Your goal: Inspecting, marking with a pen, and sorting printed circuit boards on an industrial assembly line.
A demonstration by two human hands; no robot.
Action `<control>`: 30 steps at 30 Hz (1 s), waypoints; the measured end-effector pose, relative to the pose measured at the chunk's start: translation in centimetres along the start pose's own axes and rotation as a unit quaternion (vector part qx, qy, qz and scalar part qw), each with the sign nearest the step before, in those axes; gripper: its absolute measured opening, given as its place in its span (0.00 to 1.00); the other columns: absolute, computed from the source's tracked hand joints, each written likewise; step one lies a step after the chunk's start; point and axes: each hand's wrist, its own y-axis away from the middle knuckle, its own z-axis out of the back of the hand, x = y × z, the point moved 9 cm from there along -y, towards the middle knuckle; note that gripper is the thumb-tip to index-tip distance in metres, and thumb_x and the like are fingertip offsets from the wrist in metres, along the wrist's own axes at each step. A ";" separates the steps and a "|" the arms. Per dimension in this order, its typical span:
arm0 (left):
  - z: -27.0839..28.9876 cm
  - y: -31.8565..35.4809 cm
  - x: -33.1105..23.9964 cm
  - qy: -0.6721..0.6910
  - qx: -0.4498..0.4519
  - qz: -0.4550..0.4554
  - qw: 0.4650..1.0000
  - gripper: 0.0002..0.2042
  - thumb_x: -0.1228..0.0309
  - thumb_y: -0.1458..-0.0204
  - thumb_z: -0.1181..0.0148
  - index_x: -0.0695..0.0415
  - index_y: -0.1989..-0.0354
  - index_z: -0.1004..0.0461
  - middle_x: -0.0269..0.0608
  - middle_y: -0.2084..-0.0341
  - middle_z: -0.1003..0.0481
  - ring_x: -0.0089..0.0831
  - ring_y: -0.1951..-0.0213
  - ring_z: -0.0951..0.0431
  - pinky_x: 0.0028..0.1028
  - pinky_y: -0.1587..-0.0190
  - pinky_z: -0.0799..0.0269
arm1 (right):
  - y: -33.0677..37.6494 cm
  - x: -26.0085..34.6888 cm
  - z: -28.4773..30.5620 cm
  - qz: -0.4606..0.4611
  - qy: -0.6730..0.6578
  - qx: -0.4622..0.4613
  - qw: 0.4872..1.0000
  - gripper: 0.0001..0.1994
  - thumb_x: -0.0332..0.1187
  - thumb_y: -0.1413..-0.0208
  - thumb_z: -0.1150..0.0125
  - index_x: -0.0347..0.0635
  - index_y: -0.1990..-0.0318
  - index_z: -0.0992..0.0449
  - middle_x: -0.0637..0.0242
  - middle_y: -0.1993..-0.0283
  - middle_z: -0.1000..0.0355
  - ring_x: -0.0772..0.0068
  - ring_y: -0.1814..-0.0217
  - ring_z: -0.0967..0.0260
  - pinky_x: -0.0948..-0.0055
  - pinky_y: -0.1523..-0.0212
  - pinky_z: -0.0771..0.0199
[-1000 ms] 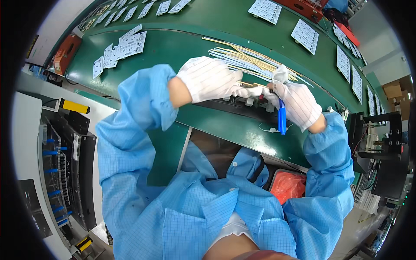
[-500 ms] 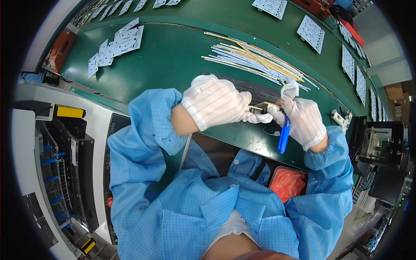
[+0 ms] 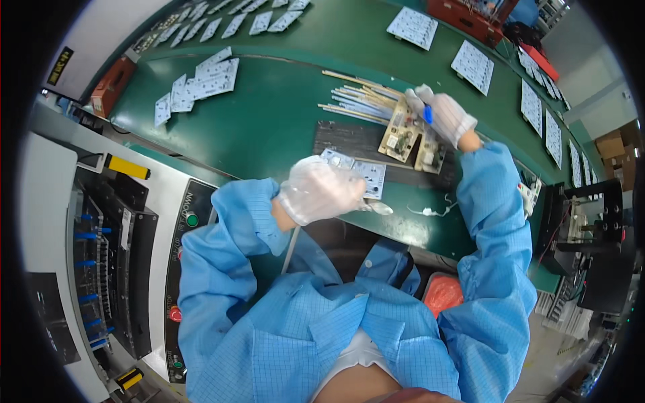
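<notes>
My left hand (image 3: 321, 191), in a white striped glove, is closed on white printed circuit boards (image 3: 371, 177) that show past its fingers. My gloved right hand (image 3: 445, 115) is farther out to the right, with a blue pen (image 3: 428, 114) in its grip. Its fingers also pinch the upper end of a tan circuit board (image 3: 402, 136) with components on it. A second tan board (image 3: 430, 156) hangs beside that one. Both tan boards are over a dark grey pad (image 3: 346, 138). Thin yellow and white strips (image 3: 356, 101) lie behind them, partly covered.
Overlapping white boards (image 3: 213, 77) lie at the left of the green table (image 3: 269, 114). More boards (image 3: 474, 64) stand along the far green surface. A white cord (image 3: 430, 211) lies near the table's front edge, above a red-lined bin (image 3: 443, 294). A button panel (image 3: 195, 221) is on my left.
My right hand has moved away and up, with tan boards now hanging at it. My left hand has come slightly nearer, and white boards now show beside it.
</notes>
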 end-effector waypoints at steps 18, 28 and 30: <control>-17.6 -8.2 29.9 -0.056 0.181 0.230 0.954 0.30 0.39 0.49 0.51 0.51 0.48 0.29 0.42 0.58 0.23 0.38 0.57 0.22 0.40 0.59 0.27 | 3.0 -10.8 8.0 -0.284 -0.295 -0.198 0.891 0.22 0.44 0.35 0.54 0.30 0.48 0.29 0.59 0.57 0.27 0.73 0.55 0.33 0.74 0.50 0.34; -18.8 -6.3 31.6 0.055 0.224 0.263 0.937 0.35 0.33 0.53 0.55 0.35 0.37 0.38 0.27 0.36 0.40 0.43 0.35 0.43 0.68 0.39 0.57 | -30.8 -12.1 -1.0 -0.134 0.153 -0.125 0.971 0.13 0.35 0.41 0.55 0.39 0.52 0.33 0.52 0.73 0.24 0.47 0.69 0.24 0.52 0.68 0.26; -18.8 -6.3 31.8 0.041 0.223 0.258 0.939 0.34 0.34 0.51 0.56 0.34 0.36 0.39 0.28 0.36 0.39 0.44 0.35 0.43 0.68 0.40 0.56 | -34.7 -12.2 -4.7 -0.193 0.115 -0.103 0.969 0.21 0.41 0.41 0.52 0.39 0.44 0.35 0.47 0.64 0.24 0.48 0.63 0.24 0.55 0.63 0.25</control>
